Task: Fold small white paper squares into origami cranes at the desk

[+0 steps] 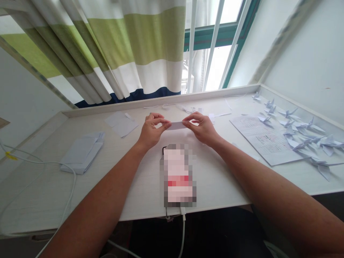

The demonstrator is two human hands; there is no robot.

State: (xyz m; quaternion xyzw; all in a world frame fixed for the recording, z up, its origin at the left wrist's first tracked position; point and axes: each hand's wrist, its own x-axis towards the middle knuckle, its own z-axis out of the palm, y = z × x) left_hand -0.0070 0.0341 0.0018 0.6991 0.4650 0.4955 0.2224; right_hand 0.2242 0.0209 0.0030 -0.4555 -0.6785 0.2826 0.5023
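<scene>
A small strip of white paper (176,125) is stretched between my two hands, a little above the white desk (139,186). My left hand (153,129) pinches its left end between thumb and fingers. At the right end, my right hand (201,127) has the same kind of pinch. The paper looks folded, though the fingertips cover both of its ends. Below the hands lies a phone (177,175), its screen blurred out, with a white cable (183,229) running from its lower end.
A stack of folded paper (82,154) and loose sheets (122,124) lie left. On the right, several folded paper cranes (309,127) stand around a printed sheet (260,139). A white cable (72,182) crosses the left side. A raised rim (161,100) borders the desk's back, below a curtain (150,43).
</scene>
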